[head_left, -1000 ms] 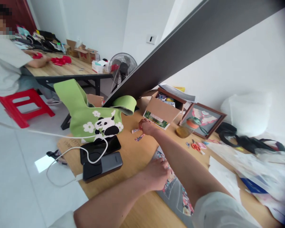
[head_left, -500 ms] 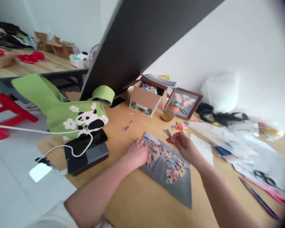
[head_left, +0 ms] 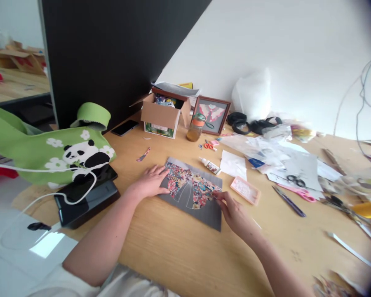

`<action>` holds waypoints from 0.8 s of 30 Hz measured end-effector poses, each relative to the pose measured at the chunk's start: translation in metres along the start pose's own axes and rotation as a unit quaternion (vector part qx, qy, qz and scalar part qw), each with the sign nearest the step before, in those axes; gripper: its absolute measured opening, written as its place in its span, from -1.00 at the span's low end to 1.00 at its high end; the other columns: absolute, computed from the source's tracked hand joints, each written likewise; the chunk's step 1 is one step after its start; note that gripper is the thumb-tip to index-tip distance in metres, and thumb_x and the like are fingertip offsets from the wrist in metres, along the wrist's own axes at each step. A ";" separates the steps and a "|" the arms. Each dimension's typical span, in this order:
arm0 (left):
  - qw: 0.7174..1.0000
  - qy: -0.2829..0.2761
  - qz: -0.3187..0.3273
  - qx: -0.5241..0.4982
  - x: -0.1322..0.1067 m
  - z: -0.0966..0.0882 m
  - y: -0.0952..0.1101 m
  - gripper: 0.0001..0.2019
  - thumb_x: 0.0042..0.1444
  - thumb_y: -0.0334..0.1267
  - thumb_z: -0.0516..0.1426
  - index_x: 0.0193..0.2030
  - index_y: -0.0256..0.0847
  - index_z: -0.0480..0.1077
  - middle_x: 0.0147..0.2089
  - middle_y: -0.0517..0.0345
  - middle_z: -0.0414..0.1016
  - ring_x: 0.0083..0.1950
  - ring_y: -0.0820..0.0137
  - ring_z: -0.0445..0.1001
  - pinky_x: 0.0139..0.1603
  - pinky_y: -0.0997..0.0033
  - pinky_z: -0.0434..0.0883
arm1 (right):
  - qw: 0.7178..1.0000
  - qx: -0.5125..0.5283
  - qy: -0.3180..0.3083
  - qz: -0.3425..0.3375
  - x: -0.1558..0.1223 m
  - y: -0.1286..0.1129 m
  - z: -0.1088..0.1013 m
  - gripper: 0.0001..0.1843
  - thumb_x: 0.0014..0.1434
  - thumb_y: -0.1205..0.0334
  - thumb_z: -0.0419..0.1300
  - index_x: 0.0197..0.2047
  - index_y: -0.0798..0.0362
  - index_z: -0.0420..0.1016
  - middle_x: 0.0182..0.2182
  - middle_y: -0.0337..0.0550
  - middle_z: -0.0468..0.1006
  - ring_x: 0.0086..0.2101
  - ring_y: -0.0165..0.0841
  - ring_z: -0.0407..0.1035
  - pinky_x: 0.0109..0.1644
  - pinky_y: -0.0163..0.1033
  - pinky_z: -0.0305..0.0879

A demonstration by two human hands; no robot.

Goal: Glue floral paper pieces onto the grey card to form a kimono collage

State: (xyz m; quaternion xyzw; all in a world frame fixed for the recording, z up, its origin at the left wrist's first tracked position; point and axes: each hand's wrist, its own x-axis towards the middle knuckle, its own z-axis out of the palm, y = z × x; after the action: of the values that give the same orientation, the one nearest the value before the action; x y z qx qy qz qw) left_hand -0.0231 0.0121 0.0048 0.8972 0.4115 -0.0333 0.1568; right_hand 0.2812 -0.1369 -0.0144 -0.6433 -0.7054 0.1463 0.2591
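Observation:
A grey sheet point(head_left: 208, 218) lies on the table, with flower-patterned fabric pieces point(head_left: 179, 175) forming two wing-like shapes and white outlines drawn between them. My left hand point(head_left: 150, 181) rests flat on the sheet's left edge, fingers spread. At the right wing's outer end, my right hand point(head_left: 233, 210) pinches a small floral fabric piece point(head_left: 215, 193) against the sheet; the fingers partly hide it. Close by lie a white glue bottle point(head_left: 212, 166) and a shallow pink tray point(head_left: 245, 190). Another narrow floral strip point(head_left: 144, 154) is on the table beyond my left hand.
A green panda bag point(head_left: 55, 152) and dark phones on a box point(head_left: 86, 202) stand at left. Behind are a cardboard box point(head_left: 160, 117), a drink bottle point(head_left: 194, 128) and a framed butterfly picture point(head_left: 214, 113). Papers point(head_left: 297, 165), pink-handled scissors point(head_left: 303, 194) and a pen-like tool point(head_left: 289, 201) lie at right.
My view has swung right. My right hand has brought the small floral piece from above the sheet's far edge down to the right wing. The left hand's fingers have spread out.

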 end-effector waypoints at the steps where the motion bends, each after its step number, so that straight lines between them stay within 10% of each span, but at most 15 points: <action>1: 1.000 0.001 0.001 -0.004 0.000 0.000 -0.001 -0.21 0.21 0.00 0.20 0.47 -0.21 -0.03 0.52 -0.20 -0.12 0.52 -0.07 -0.17 0.42 -0.13 0.00 | 1.000 -0.013 -0.002 0.000 -0.001 -0.003 0.000 -0.82 0.39 0.07 -0.14 -0.17 -0.08 0.17 -0.08 0.05 0.62 -0.16 -0.04 0.57 -0.21 0.01 0.46; 18: 0.993 0.110 -0.050 0.013 0.014 0.007 -0.018 -0.38 0.26 -0.14 0.15 0.42 -0.17 0.12 0.46 -0.11 0.09 0.50 -0.08 -0.09 0.42 -0.14 0.02 | 0.996 -0.074 -0.044 -0.016 -0.041 -0.055 0.003 -0.86 0.39 0.30 -0.19 -0.18 -0.02 0.15 -0.37 -0.08 0.54 -0.40 -0.19 0.48 -0.38 -0.19 0.30; 24: 0.952 0.235 0.065 -0.185 0.007 -0.011 0.007 -0.65 0.25 -0.08 0.15 0.08 -0.20 0.45 0.07 -0.07 0.48 0.18 0.13 0.40 0.24 0.07 0.33 | 0.993 -0.090 -0.011 -0.076 -0.013 -0.082 -0.019 -0.83 0.36 0.39 -0.12 -0.25 -0.01 0.17 -0.39 -0.14 0.46 -0.40 -0.27 0.40 -0.36 -0.25 0.22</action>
State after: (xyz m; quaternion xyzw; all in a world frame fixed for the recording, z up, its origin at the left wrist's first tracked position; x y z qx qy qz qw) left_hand -0.0134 0.0162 0.0153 0.8597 0.3762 0.2659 0.2206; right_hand 0.2239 -0.1627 0.0434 -0.6071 -0.7651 0.0694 0.2030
